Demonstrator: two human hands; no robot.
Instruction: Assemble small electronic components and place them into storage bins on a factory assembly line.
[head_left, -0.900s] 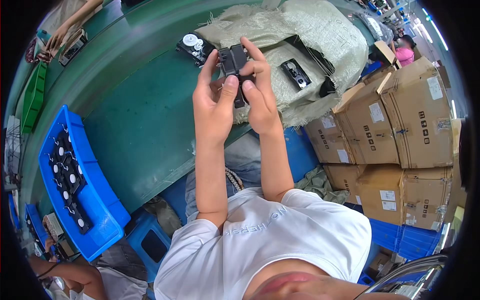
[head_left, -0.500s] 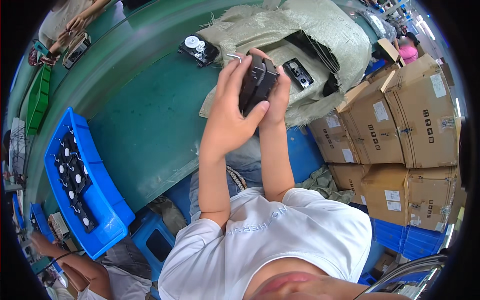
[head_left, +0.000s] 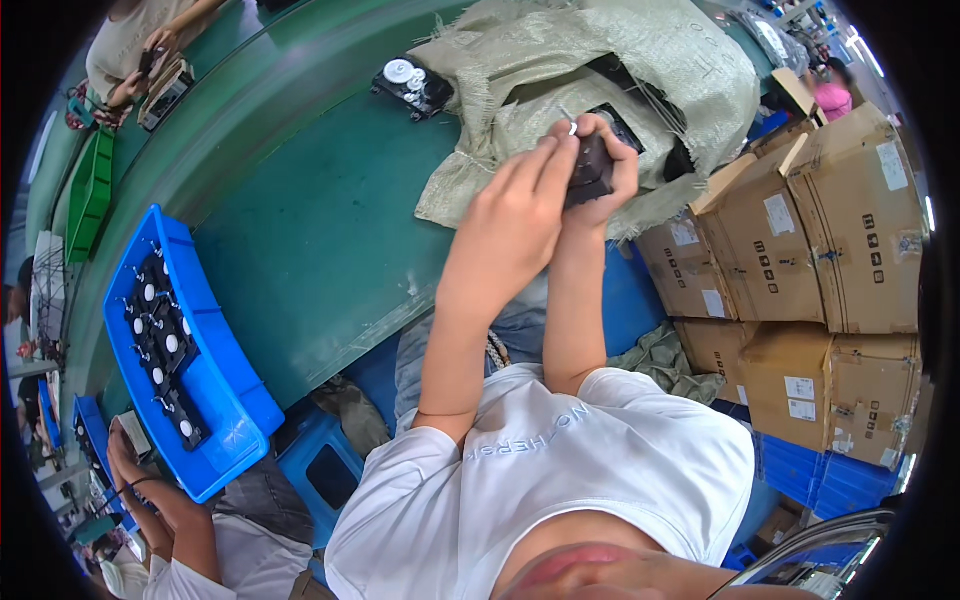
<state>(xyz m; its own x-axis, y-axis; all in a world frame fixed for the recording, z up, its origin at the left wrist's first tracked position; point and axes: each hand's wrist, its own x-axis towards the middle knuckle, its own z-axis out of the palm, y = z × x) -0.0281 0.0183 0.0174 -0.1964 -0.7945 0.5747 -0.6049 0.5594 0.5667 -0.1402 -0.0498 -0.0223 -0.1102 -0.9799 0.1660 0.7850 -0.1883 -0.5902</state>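
Over the woven sack, a black plastic mechanism [head_left: 590, 172] sits between my two hands. My right hand [head_left: 622, 180] is closed around its right and lower sides. My left hand [head_left: 515, 205] bends over its upper left, fingertips pressed together near a thin bent metal lever [head_left: 571, 122] that sticks up from the top. Fingers cover much of the mechanism. Behind it another black part [head_left: 622, 128] lies on the sack, partly hidden. To the left, a black gear unit with white gears [head_left: 410, 85] rests at the sack's edge.
The pale woven sack [head_left: 690, 60] lies torn on the green bench [head_left: 310, 230]. At left stands a blue bin [head_left: 235, 440] with several black units. Cardboard boxes [head_left: 850, 230] are stacked at right. Co-workers sit at far upper left [head_left: 130, 50] and lower left [head_left: 250, 550].
Both hands have shifted right with the black mechanism and turned it. My left fingers have moved up toward the metal lever. The view has shifted slightly.
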